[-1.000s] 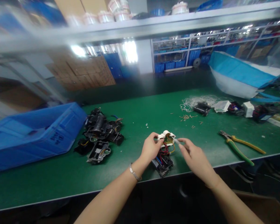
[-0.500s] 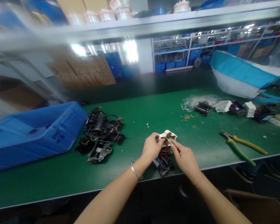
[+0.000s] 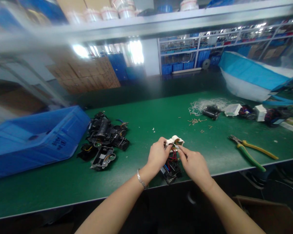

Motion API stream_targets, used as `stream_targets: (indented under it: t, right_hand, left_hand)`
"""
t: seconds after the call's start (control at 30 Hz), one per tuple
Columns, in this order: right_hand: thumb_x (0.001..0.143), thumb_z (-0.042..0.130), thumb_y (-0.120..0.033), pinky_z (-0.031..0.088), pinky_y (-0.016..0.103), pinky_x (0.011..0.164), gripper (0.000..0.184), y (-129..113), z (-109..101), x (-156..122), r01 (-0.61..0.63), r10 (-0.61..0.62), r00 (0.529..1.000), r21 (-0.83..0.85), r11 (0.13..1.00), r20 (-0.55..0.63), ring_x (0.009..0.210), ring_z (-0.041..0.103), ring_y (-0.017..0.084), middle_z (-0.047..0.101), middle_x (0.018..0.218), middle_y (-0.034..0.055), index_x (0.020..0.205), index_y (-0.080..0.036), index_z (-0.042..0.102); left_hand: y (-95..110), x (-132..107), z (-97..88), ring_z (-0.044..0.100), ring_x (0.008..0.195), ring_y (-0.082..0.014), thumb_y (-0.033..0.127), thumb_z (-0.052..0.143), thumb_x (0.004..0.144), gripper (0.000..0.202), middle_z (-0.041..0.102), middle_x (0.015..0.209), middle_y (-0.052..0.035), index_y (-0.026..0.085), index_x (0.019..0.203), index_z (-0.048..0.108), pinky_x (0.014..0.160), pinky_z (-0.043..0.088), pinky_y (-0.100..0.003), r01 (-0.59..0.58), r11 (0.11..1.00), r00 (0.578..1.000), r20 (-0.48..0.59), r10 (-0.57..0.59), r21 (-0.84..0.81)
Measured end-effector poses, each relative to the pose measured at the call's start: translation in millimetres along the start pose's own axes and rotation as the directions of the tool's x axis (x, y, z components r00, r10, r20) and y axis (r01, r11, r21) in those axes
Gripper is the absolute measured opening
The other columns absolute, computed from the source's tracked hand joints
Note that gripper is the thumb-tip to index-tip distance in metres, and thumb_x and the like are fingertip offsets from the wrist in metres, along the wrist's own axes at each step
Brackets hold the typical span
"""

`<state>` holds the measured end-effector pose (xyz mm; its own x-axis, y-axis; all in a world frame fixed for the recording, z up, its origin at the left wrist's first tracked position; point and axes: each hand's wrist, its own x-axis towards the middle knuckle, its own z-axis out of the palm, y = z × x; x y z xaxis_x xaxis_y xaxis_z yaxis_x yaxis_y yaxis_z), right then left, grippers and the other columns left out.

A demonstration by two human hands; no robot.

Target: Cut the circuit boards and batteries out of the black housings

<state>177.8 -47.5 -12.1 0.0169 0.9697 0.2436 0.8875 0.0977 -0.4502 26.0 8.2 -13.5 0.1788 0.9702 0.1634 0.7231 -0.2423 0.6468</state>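
Note:
Near the front edge of the green table, my left hand [image 3: 158, 154] is closed on the left side of a white plastic housing [image 3: 177, 139]. Inside the housing's rounded recess a brownish-green part shows. My right hand [image 3: 194, 164] pinches at the housing's right side; a small pale piece shows at its fingertips, too small to name. Red and blue wires [image 3: 172, 162] run from the housing down to a black plastic casing [image 3: 170, 175], which lies below between my hands at the table edge. My fingers partly hide the housing.
Black plastic casings [image 3: 103, 130] lie heaped at left, beside a blue bin [image 3: 61, 139]. Pliers [image 3: 244, 149] with green and yellow handles lie at right. Farther back are scattered screws [image 3: 194, 121], clear tangled strands [image 3: 197, 106], white and black units [image 3: 246, 112] and a blue-and-white bag [image 3: 249, 78].
The whole view has shifted very slightly. Both hands stay on the white housing in nearly the same pose.

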Motion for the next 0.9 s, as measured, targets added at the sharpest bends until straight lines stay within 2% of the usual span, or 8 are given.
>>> stream_targets:
  t: [0.13, 0.23, 0.3, 0.47, 0.67, 0.77, 0.9]
  right_hand:
    - [0.094, 0.035, -0.038, 0.037, 0.029, 0.049, 0.036, -13.1, -8.4, -0.5, -0.023, 0.021, 1.000, -0.136, 0.990, -0.019, 0.055, 0.064, 0.025, 0.070, 0.066, 0.0093, 0.104, -0.026, 0.067]
    - [0.095, 0.034, -0.037, 0.035, 0.029, 0.048, 0.036, -17.0, -8.3, 0.0, -0.042, 0.038, 0.999, -0.155, 0.987, -0.028, 0.055, 0.064, 0.025, 0.069, 0.066, 0.0095, 0.102, -0.024, 0.067]
    - [0.095, 0.034, -0.036, 0.037, 0.030, 0.051, 0.036, -14.3, -6.5, 1.3, -0.050, 0.048, 0.999, -0.107, 0.993, -0.024, 0.059, 0.065, 0.026, 0.070, 0.070, 0.0097, 0.103, -0.024, 0.066]
    - [0.095, 0.034, -0.033, 0.041, 0.027, 0.060, 0.036, -5.0, -0.4, 5.4, -0.016, 0.009, 0.999, 0.186, 0.982, 0.037, 0.069, 0.067, 0.022, 0.072, 0.080, 0.0073, 0.091, -0.023, 0.068]
    - [0.094, 0.035, -0.034, 0.036, 0.028, 0.056, 0.036, -11.7, 3.9, 13.9, -0.054, 0.054, 0.999, 0.096, 0.994, 0.000, 0.064, 0.065, 0.023, 0.071, 0.073, 0.0095, 0.088, -0.021, 0.068]
    - [0.095, 0.034, -0.034, 0.037, 0.028, 0.058, 0.037, -10.0, -2.0, 11.4, -0.036, 0.026, 0.998, 0.165, 0.986, 0.061, 0.066, 0.064, 0.022, 0.070, 0.075, 0.0077, 0.085, -0.021, 0.067]
    - [0.095, 0.035, -0.040, 0.038, 0.028, 0.058, 0.039, 2.3, -22.6, -7.2, -0.018, -0.036, 0.982, 0.285, 0.958, 0.183, 0.062, 0.061, 0.019, 0.067, 0.067, 0.0035, 0.075, -0.022, 0.064]
  left_hand:
    - [8.5, -2.7, -4.2, 0.064, 0.073, -0.0205, 0.038, 0.052, 0.087, 0.019, 0.067, 0.080, -0.0056, 0.020, 0.093, 0.053, 0.062, 0.042, -0.027, -0.011, 0.981, 1.000, -0.015, 0.014, 0.193]
    - [11.4, -3.2, -6.1, 0.064, 0.073, -0.0205, 0.037, 0.051, 0.088, 0.018, 0.067, 0.081, -0.0057, 0.020, 0.093, 0.052, 0.062, 0.040, -0.026, -0.019, 0.969, 1.000, -0.004, 0.020, 0.248]
    - [12.1, -3.2, -7.0, 0.064, 0.073, -0.0207, 0.037, 0.050, 0.088, 0.017, 0.066, 0.081, -0.0055, 0.020, 0.092, 0.051, 0.062, 0.040, -0.026, -0.035, 0.964, 0.999, -0.001, 0.036, 0.263]
    - [15.3, -4.0, -8.0, 0.064, 0.072, -0.0200, 0.034, 0.049, 0.088, 0.014, 0.066, 0.080, -0.0055, 0.020, 0.093, 0.050, 0.061, 0.040, -0.026, -0.044, 0.956, 0.999, 0.021, 0.040, 0.290]
    - [16.6, -6.3, -6.8, 0.063, 0.073, -0.0196, 0.033, 0.044, 0.091, 0.013, 0.066, 0.084, -0.0053, 0.021, 0.095, 0.049, 0.061, 0.040, -0.026, -0.072, 0.962, 0.997, 0.031, 0.067, 0.261]
    - [14.0, -6.5, -6.4, 0.062, 0.072, -0.0198, 0.033, 0.045, 0.090, 0.013, 0.065, 0.083, -0.0043, 0.022, 0.095, 0.050, 0.061, 0.039, -0.026, -0.084, 0.969, 0.996, 0.002, 0.086, 0.231]
    - [12.8, -7.5, -5.5, 0.061, 0.071, -0.0190, 0.032, 0.048, 0.088, 0.012, 0.065, 0.081, -0.0028, 0.023, 0.094, 0.052, 0.059, 0.038, -0.026, -0.057, 0.978, 0.998, -0.014, 0.061, 0.200]
